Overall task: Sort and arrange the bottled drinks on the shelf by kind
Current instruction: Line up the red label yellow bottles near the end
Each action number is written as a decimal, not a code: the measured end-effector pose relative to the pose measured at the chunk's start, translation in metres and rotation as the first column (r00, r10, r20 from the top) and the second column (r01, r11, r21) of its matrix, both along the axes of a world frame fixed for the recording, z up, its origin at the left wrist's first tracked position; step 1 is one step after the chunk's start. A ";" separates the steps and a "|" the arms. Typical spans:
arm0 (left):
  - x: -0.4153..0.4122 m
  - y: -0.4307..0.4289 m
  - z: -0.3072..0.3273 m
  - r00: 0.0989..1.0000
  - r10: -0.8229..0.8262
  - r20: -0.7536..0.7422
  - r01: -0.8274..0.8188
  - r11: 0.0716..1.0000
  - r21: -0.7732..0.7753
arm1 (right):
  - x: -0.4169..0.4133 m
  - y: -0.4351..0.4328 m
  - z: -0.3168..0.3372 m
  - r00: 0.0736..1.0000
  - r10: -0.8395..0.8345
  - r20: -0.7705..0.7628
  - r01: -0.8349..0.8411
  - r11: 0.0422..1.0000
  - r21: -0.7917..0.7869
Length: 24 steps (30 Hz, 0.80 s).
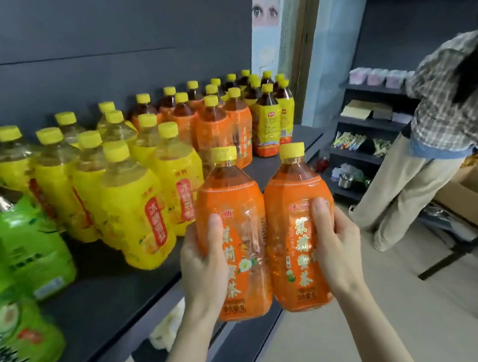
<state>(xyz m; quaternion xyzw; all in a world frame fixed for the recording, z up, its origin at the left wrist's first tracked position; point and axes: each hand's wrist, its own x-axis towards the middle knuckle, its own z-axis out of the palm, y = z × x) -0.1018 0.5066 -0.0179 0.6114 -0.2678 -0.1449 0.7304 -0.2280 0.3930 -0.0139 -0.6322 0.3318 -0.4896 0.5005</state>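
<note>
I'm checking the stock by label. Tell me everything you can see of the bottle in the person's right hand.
The bottle is clear plastic with a yellow cap, amber drink at its shoulder and an orange label with gold characters. Capped and upright, it is held in the air before the shelf. The right hand grips its right side, thumb across the label. Its left side touches the matching bottle in the left hand.

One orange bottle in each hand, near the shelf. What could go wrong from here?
The left hand grips the left orange bottle and the right hand the right orange bottle by glossy wrap; either could slip. The shelved orange group stands tight beside the yellow bottles; setting these down may topple neighbours.
</note>
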 end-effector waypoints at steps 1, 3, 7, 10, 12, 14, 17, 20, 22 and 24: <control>-0.003 -0.014 0.000 1.000 0.030 0.010 -0.030 1.000 0.003 | 0.000 -0.018 0.000 1.000 0.029 -0.005 -0.029 1.000 -0.007; -0.006 -0.040 -0.002 0.995 0.096 0.021 -0.097 0.995 0.011 | 0.003 -0.051 0.000 0.998 0.067 -0.012 -0.067 0.998 -0.019; -0.005 -0.082 -0.004 0.979 0.203 0.026 -0.204 0.977 0.059 | 0.026 -0.107 0.000 0.989 0.144 -0.024 -0.144 0.989 -0.025; 0.006 -0.113 0.001 0.950 0.304 0.075 -0.308 0.950 0.058 | 0.051 -0.143 0.002 0.972 0.234 -0.003 -0.234 0.972 0.002; 0.017 -0.133 0.000 0.925 0.369 0.091 -0.374 0.927 0.041 | 0.070 -0.165 0.002 0.958 0.285 0.022 -0.285 0.958 -0.024; 0.030 -0.153 -0.002 0.896 0.430 0.106 -0.436 0.899 0.038 | 0.089 -0.185 0.003 0.945 0.324 0.047 -0.322 0.945 -0.051; 0.051 -0.182 -0.007 0.852 0.507 0.132 -0.513 0.858 0.019 | 0.117 -0.213 0.001 0.924 0.376 0.064 -0.372 0.926 -0.068; 0.070 -0.206 -0.012 0.797 0.585 0.149 -0.593 0.805 0.011 | 0.142 -0.236 -0.001 0.897 0.437 0.067 -0.432 0.899 -0.073; 0.081 -0.218 -0.016 0.762 0.627 0.160 -0.636 0.772 0.004 | 0.157 -0.247 -0.006 0.882 0.464 0.081 -0.460 0.886 -0.065; 0.087 -0.228 -0.021 0.730 0.665 0.155 -0.673 0.739 -0.002 | 0.169 -0.253 -0.010 0.856 0.510 0.088 -0.506 0.860 -0.061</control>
